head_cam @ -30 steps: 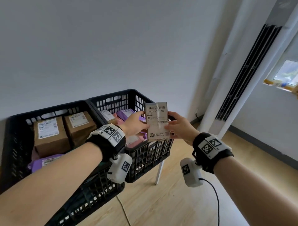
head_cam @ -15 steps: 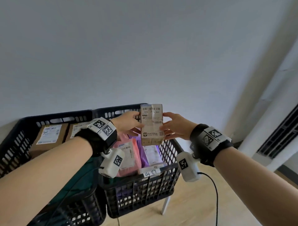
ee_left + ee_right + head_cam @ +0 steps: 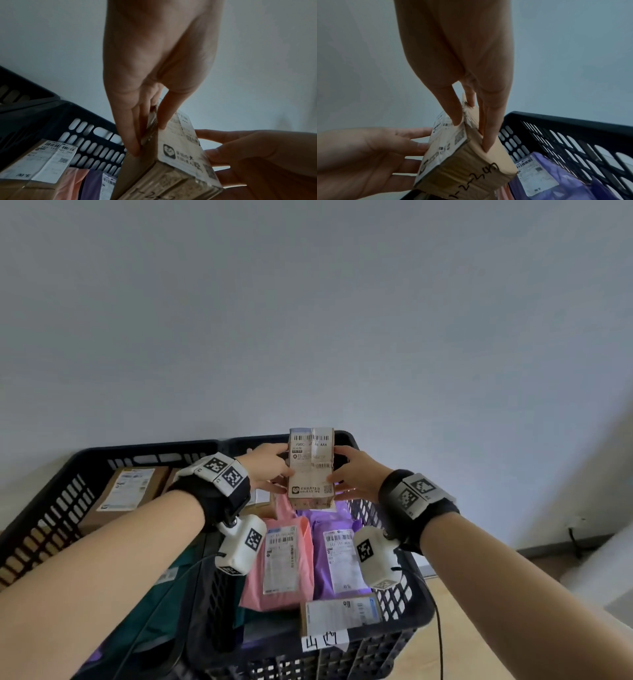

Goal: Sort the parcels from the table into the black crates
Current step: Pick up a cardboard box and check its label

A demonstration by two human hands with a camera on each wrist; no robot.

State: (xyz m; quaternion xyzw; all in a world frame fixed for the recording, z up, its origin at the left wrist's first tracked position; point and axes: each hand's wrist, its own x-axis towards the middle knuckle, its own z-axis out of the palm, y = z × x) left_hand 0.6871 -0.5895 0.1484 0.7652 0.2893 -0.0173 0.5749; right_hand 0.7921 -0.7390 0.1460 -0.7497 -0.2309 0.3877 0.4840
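A small brown cardboard parcel (image 3: 311, 467) with a white barcode label stands upright in the air over the far end of the right black crate (image 3: 422, 607). My left hand (image 3: 281, 470) pinches its left edge and my right hand (image 3: 337, 470) pinches its right edge. In the left wrist view the left hand (image 3: 149, 139) has its thumb on the label face and its fingers on the side of the parcel (image 3: 180, 155). The right wrist view shows the right hand (image 3: 471, 136) gripping the parcel (image 3: 462, 155) the same way, with handwriting on the taped end. The left black crate (image 3: 85, 460) adjoins.
The right crate holds a pink mailer (image 3: 284, 563), a purple mailer (image 3: 339, 556) and a small labelled box (image 3: 342, 613); a handwritten tag (image 3: 323, 640) hangs on its front. Brown boxes (image 3: 126, 491) lie in the left crate. A grey wall stands behind, wooden floor (image 3: 479, 628) to the right.
Both hands have kept their hold and carried the parcel forward, from beside the right crate's near corner to above its inside. The crates now lie directly below my arms.
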